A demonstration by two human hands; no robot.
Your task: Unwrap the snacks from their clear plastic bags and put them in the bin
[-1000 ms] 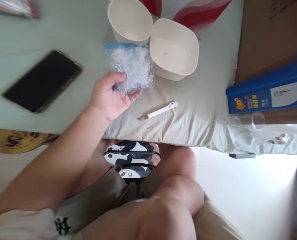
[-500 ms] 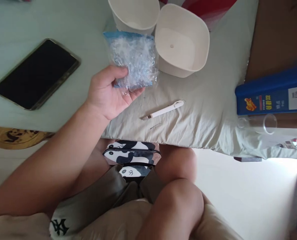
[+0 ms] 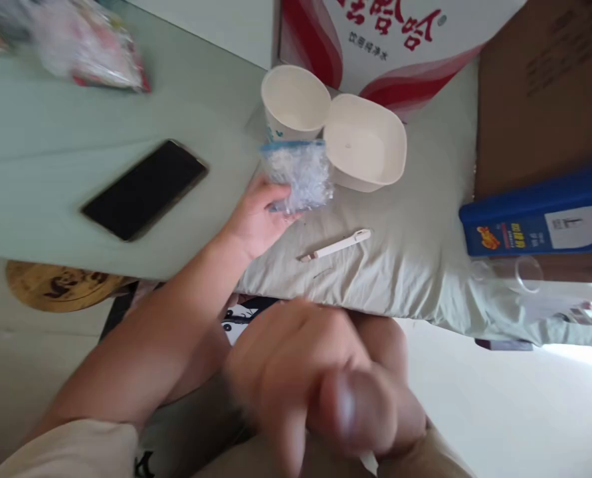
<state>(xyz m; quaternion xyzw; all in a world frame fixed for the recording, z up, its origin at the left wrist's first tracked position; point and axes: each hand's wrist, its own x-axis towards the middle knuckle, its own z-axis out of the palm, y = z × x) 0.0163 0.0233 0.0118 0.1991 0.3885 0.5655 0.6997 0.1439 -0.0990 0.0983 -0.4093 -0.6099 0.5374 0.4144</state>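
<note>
The right hand point(image 3: 305, 365) has come up, blurred, its grip impossible to tell, while the left hand point(image 3: 258, 219) pinches a blue-edged bag point(image 3: 296, 145) of crinkled clear plastic point(image 3: 308, 176) before a round tub point(image 3: 296, 98) beside a squarish bowl point(image 3: 368, 141).

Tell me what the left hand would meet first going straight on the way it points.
Beyond the bag it holds, the left hand would probably meet the squarish white bowl; height is unclear, so it might pass above.

A clear, crinkled plastic bag point(image 3: 305, 178) with a blue top edge is pinched in the left hand point(image 3: 260, 218).
</note>
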